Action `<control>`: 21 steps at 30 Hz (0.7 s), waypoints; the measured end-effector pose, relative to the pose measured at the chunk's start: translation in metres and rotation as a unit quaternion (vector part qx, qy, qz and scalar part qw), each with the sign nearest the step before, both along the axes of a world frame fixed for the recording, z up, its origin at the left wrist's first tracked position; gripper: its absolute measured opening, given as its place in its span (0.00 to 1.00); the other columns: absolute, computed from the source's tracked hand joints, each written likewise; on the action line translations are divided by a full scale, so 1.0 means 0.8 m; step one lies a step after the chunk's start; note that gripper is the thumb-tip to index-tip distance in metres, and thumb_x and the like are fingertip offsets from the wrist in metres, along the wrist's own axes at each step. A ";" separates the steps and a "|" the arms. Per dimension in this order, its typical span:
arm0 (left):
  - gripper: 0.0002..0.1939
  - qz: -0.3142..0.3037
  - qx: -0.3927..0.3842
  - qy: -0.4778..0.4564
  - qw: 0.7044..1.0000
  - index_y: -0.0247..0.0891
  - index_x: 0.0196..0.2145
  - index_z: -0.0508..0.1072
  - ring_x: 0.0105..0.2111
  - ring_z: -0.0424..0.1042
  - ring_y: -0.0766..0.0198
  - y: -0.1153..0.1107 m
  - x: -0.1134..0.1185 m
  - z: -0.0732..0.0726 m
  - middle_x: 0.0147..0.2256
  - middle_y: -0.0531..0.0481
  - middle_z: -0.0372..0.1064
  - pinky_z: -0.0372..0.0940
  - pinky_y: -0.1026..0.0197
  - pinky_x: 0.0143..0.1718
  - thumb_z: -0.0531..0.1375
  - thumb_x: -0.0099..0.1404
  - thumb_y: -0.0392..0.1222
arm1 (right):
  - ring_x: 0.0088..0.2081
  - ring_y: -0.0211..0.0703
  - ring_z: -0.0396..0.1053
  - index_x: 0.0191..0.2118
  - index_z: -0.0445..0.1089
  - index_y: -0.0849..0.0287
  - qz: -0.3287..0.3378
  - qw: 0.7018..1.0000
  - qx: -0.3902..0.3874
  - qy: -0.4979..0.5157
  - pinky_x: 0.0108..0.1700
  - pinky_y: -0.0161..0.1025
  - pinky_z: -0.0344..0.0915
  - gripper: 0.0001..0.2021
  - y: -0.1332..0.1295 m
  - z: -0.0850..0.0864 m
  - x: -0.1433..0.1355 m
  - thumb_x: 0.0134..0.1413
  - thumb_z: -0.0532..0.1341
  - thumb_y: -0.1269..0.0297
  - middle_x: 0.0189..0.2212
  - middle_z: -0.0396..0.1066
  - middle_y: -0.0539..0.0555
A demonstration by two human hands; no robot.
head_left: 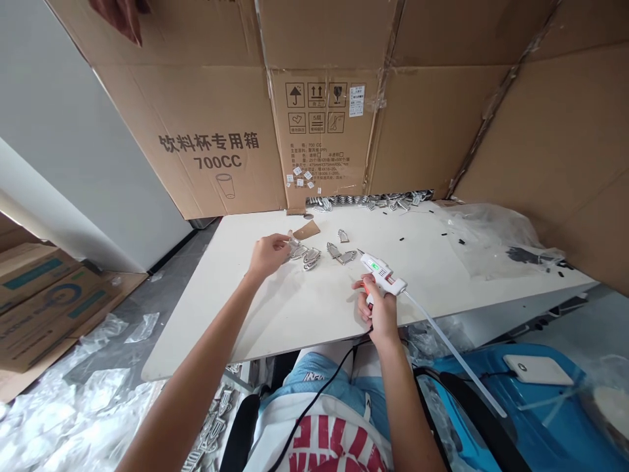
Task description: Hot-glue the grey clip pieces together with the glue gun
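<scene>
My right hand (377, 307) grips a white hot glue gun (377, 265) with a red trigger and a green light. Its nozzle points up and left, and a long glue stick (452, 347) sticks out of its back. On the left, my left hand (269, 255) has its fingers pinched at a small silver metal piece (295, 245), partly hidden by the fingertips. Similar metal pieces (311, 258) lie heaped just beside it. A few more metal pieces (340, 254) rest between the heap and the nozzle, and a single one (343, 236) lies behind them.
A white table (295, 314) spans the front, with a cardboard scrap (307, 229) on it. Cardboard walls (196, 98) stand behind; many metal pieces (388, 200) show through a gap below. A plastic bag (496, 236) and small black bits lie right. A blue chair (540, 406) stands below.
</scene>
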State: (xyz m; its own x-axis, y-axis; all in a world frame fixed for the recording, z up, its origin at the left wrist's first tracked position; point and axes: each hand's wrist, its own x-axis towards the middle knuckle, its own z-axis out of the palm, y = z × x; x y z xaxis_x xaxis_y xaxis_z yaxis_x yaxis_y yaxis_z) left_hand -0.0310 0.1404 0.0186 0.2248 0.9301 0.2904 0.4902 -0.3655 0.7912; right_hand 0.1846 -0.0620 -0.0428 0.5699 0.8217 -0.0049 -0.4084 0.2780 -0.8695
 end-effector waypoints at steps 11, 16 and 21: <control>0.15 0.044 0.003 0.276 0.960 0.46 0.45 0.85 0.45 0.80 0.45 -0.004 -0.030 -0.013 0.38 0.48 0.85 0.69 0.53 0.45 0.67 0.59 0.37 | 0.15 0.25 0.50 0.36 0.68 0.55 -0.030 0.999 0.025 0.029 0.14 0.29 0.48 0.19 0.004 -0.003 -0.001 0.55 0.75 0.49 0.35 0.78 0.50; 0.15 0.091 0.048 0.371 0.923 0.43 0.49 0.84 0.46 0.80 0.42 -0.018 -0.014 0.003 0.44 0.41 0.84 0.69 0.51 0.45 0.65 0.65 0.39 | 0.15 0.24 0.50 0.37 0.68 0.55 -0.024 0.999 0.020 0.041 0.14 0.29 0.48 0.21 0.005 -0.003 0.000 0.54 0.75 0.47 0.35 0.78 0.50; 0.13 0.036 0.137 0.296 0.945 0.44 0.49 0.82 0.46 0.79 0.50 -0.037 0.054 0.019 0.45 0.44 0.83 0.69 0.55 0.44 0.60 0.72 0.40 | 0.14 0.24 0.50 0.37 0.67 0.55 -0.058 0.997 0.034 0.048 0.14 0.29 0.48 0.21 0.008 -0.004 -0.002 0.54 0.75 0.48 0.34 0.77 0.49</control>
State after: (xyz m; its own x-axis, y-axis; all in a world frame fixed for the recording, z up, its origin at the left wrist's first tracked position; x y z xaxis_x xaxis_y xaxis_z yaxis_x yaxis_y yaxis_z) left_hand 0.0124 0.1106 0.0335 0.3618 0.8577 0.3654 0.8487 -0.4652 0.2516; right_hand 0.1828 -0.0552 -0.0457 0.6605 0.7507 -0.0102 -0.4505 0.3854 -0.8053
